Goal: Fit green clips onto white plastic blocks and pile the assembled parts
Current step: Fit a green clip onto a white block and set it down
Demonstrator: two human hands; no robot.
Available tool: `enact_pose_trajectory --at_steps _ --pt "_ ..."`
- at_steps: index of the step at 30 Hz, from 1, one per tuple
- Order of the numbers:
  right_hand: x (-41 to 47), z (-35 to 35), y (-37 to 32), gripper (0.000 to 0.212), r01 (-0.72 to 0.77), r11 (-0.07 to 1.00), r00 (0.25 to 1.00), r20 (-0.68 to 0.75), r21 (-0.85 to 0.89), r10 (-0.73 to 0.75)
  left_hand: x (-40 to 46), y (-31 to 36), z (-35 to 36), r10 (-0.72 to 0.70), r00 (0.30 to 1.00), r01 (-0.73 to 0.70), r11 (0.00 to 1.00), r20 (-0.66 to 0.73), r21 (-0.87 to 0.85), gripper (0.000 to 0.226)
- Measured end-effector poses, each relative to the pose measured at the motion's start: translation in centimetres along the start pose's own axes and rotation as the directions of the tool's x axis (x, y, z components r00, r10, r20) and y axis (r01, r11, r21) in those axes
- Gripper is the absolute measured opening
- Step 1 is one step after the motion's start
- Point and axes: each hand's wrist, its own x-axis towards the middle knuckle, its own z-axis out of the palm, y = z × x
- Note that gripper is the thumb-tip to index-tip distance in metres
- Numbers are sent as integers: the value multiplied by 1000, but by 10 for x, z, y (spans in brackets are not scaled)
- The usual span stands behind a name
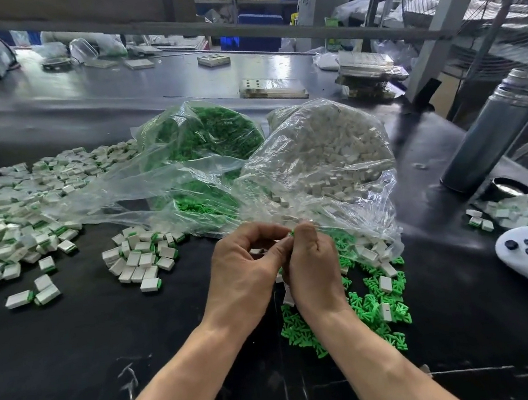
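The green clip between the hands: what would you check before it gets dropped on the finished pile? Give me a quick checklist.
1. Green clip held: ok, a bit of green shows where the left hand and right hand meet.
2. White block in the grip: cannot tell, the fingers hide it.
3. Clip fully seated: cannot tell, the joint is covered.
4. Finished pile within easy reach: ok, it lies on the table just left of the hands.
5. Loose clips for the next piece: ok, scattered under the right hand.
6. White blocks supply: ok, the open bag is full.

Black worktable (73,339), grey steel posts (442,11), wire fan guard (503,47), daylight behind.
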Motion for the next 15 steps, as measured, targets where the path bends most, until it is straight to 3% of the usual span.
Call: enact_pose_trajectory --at_steps 8,15 --pt "0 -2 2 64 30 998 999 -14 -56 -30 -1 2 -1 -4 1000 4 1000 -3 14 9" --pt "-2 -5 0 70 2 1000 1000 17 14 -2 -1 4 -1 -3 1000 3 1000 29 -1 11"
